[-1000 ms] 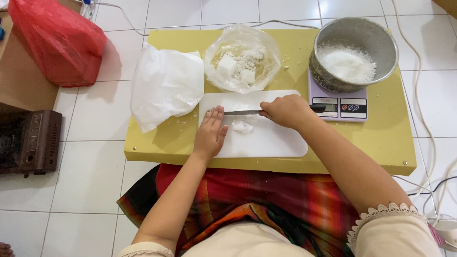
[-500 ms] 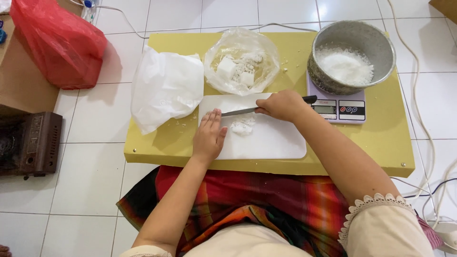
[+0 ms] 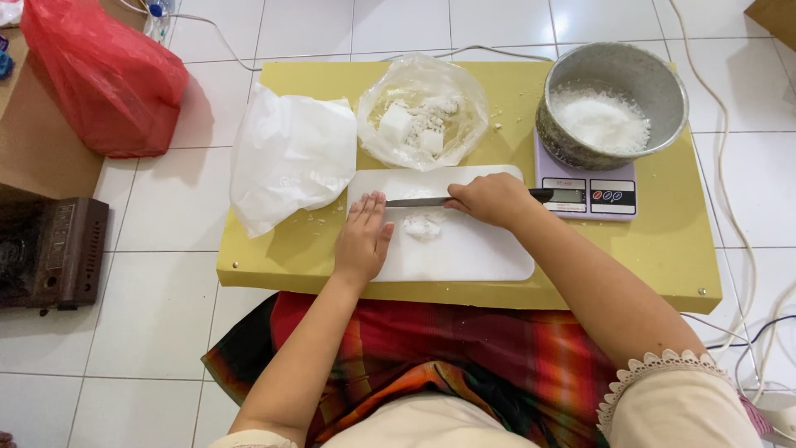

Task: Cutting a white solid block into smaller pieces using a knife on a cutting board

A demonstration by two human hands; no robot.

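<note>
While we're sitting on the floor at the low yellow tabletop (image 3: pixel 663 257), we're mid-chop: a small heap of white crumbly bits (image 3: pixel 423 225) lies in the middle of the white cutting board (image 3: pixel 489 253), just under the blade. Our right hand (image 3: pixel 491 199) has its grip wrapped tight around the handle of the knife (image 3: pixel 419 202), blade lying flat-ish across the top of the board and pointing left. Our left hand (image 3: pixel 365 236) rests palm down on the board's left end, fingers spread out flat, holding nothing, fingertips right by the knife tip.

Our guess is the next move needs the blade brought down through that heap while the left fingers stay clear of the edge, since they're really close.

Containers, big to small: the red plastic bag (image 3: pixel 99 79) off on the floor, contents hidden. The white plastic bag (image 3: pixel 286 158) on the tabletop, can't see inside. The metal bowl (image 3: pixel 618 70) sitting on the kitchen scale (image 3: pixel 589 195), holding a mound of fine white crumbs. The clear plastic bag (image 3: pixel 423 112) just behind the board, open, with white chunks in it.
</note>
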